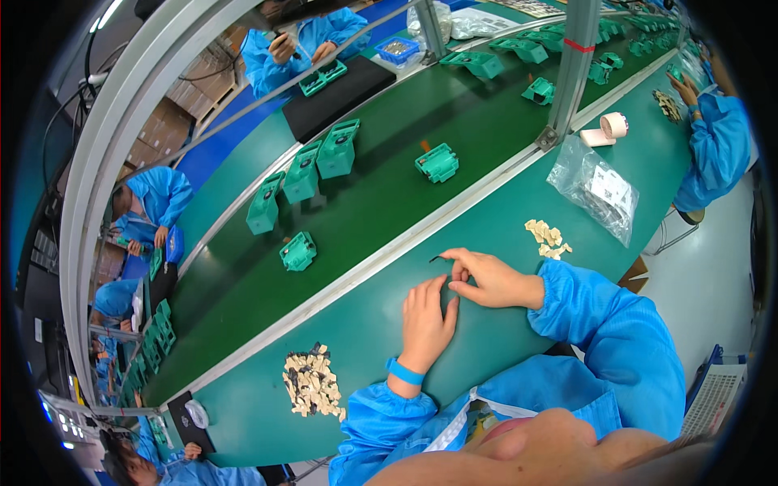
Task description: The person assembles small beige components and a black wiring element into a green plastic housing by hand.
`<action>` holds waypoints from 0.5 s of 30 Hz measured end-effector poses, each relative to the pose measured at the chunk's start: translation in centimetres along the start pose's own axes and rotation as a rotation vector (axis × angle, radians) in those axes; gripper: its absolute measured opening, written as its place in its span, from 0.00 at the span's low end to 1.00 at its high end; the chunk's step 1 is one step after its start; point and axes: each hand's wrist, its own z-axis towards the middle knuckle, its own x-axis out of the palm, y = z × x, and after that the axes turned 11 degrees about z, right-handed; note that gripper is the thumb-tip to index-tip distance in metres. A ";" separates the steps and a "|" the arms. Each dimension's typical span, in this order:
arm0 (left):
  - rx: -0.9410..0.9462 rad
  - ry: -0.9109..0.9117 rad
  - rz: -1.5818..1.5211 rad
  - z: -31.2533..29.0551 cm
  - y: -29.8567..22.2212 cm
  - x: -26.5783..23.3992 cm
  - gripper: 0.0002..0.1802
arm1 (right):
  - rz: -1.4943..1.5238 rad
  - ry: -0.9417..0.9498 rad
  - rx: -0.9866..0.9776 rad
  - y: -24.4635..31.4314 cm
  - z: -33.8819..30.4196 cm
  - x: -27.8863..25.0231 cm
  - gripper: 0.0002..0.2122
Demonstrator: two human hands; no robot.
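The person in the blue smock sits at a green bench, both hands brought close together above it. The right hand reaches in with its index finger stretched forward and its thumb apart from that fingertip. Right at that fingertip is a thin black strip, by the front part of the bench; from here I cannot tell whether the fingers pinch it or merely touch it. The left hand, a blue wristband below it, has its fingers loosely extended and its thumb spread away, just beside the right thumb, with nothing visible in its grasp.

Left of the hands lies a heap of cream-coloured pieces mixed with black bits. A smaller cluster of cream pieces lies beyond the right wrist, near a clear plastic bag with a white label. Farther along stands a pale pink gadget with a round head.

Past a metal rail runs a dark green conveyor belt. A green plastic housing sits on it opposite the hands, another green housing farther left. Across the belt, a co-worker in blue handles a green part over a black mat.
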 end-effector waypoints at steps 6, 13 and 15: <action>0.019 -0.033 0.043 0.4 -0.3 -0.1 0.24 | -0.048 -0.021 -0.063 0.0 -0.1 0.0 0.25; 0.019 -0.038 0.068 0.4 -0.6 0.4 0.24 | -0.045 -0.034 -0.118 -0.3 -0.2 -0.3 0.24; 0.021 -0.041 0.072 0.3 -0.7 0.4 0.24 | -0.017 -0.036 -0.115 -0.3 -0.1 -0.2 0.24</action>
